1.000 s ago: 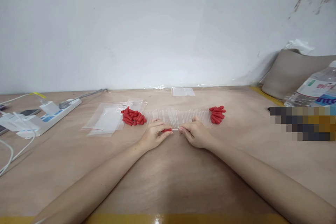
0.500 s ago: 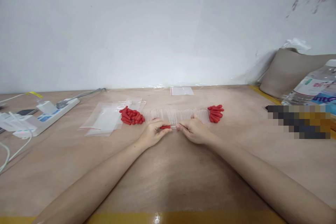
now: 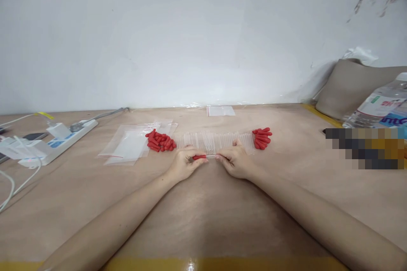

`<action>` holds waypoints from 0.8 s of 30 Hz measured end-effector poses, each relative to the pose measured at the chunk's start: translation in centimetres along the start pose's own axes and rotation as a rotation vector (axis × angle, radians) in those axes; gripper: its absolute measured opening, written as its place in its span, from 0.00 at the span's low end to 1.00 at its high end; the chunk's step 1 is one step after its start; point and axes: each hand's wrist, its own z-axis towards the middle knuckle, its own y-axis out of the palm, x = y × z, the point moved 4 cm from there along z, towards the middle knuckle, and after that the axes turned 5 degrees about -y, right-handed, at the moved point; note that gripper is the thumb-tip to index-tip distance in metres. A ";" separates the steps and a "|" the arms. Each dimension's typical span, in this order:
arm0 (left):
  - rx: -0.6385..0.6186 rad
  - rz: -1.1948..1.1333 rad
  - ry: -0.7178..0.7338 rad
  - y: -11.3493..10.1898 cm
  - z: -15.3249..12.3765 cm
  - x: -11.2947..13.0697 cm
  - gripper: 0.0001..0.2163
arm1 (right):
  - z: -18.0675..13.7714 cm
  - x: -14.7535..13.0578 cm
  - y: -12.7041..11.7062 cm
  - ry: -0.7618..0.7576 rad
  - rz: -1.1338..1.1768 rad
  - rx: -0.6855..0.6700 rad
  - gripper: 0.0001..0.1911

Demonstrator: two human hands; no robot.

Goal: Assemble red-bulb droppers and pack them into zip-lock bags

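Between the fingers of my left hand is a red rubber dropper bulb, its open end facing right. My right hand pinches a thin clear dropper tube, whose left end meets the bulb; how deep it sits inside is hidden by my fingertips. Just behind both hands lies a row of clear tubes, side by side. A pile of loose red bulbs lies at the row's left end. At its right end several red bulbs are lined up, apparently fitted on tubes.
Clear zip bags lie left of the pile, and another small bag is near the wall. A white power strip with chargers and cables is at the left. A water bottle and a grey-brown bag stand at the right.
My left thumb and fingers have shifted slightly along the bulb, and both hands sit a touch lower in view. The bulb and tube stay in line between them.
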 end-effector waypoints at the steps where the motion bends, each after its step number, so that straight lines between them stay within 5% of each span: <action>1: 0.005 0.005 0.003 0.0 0.0 -0.1 0.06 | 0.1 -0.1 0.0 0.016 0.018 -0.025 0.17; 8: -0.007 0.066 0.036 0.0 0.2 -0.1 0.08 | 0.5 0.1 -0.2 0.073 0.080 -0.156 0.18; 18: -0.204 0.159 0.179 -0.2 0.2 0.3 0.07 | 0.2 -0.1 -1.3 -0.113 -0.160 -0.178 0.15; 21: -0.119 0.212 0.146 -0.5 0.1 0.0 0.11 | 0.3 0.0 -1.6 -0.084 -0.163 -0.183 0.12; 24: 0.072 0.337 0.010 -1.4 0.0 -1.0 0.21 | 0.3 1.9 -2.5 0.125 -0.158 -0.102 0.12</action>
